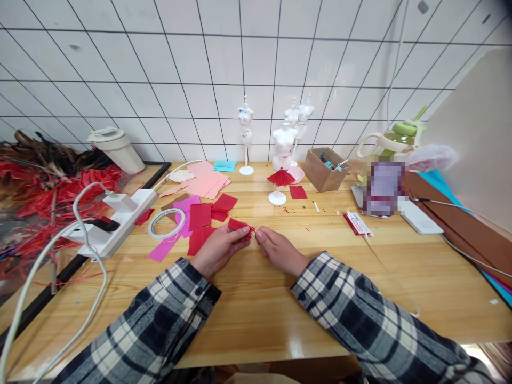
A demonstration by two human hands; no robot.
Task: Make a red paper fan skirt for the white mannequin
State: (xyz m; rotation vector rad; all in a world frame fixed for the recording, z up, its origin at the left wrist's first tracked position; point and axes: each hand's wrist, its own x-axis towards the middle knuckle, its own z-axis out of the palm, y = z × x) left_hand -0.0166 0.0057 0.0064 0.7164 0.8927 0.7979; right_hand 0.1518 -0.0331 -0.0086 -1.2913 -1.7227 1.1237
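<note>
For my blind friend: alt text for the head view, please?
The left hand and right hand pinch a small red paper piece over a wooden table. Paper squares and a tape roll lie nearby; white mannequins stand behind.

A white tiled wall point(256, 64) with dark grout lines fills the back of the room. Against it stands a pale wooden table point(256, 309), whose varnished top catches soft, even light near its front edge. A plain beige board point(476, 133) rises at the far right.
</note>
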